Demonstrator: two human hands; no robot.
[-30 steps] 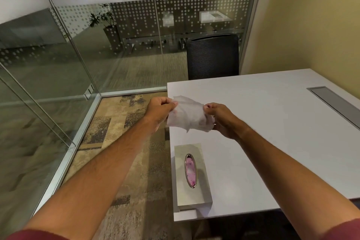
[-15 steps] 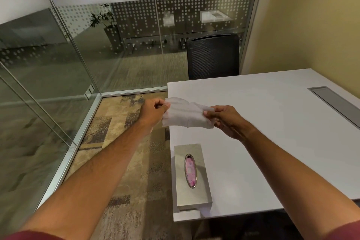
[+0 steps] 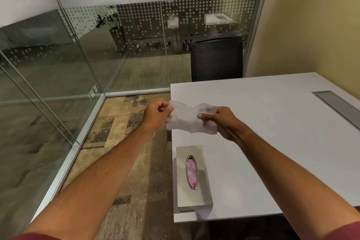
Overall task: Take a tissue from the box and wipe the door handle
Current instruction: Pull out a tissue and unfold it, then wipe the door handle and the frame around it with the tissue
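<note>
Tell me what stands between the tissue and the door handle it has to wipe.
That cannot be settled: no door handle shows in this view. The tissue is already out of the tissue box, pinched by the left hand and the right hand above the table edge, with nothing on it.

White rectangular table (image 3: 272, 142) with a smooth, matte top, seen from its near left corner; its left edge runs along the patterned carpet floor (image 3: 120, 142) and its far edge lies just in front of a dark mesh-backed chair (image 3: 216, 58). A silver-grey tissue box (image 3: 202, 197) lies flat on the table at the near left corner, its long side parallel to the table's left edge, with a metal-rimmed oval opening (image 3: 191, 171) in its top showing pink inside. A long grey recessed panel (image 3: 339, 107) is set flush into the tabletop toward the right, well apart from the box.
</note>
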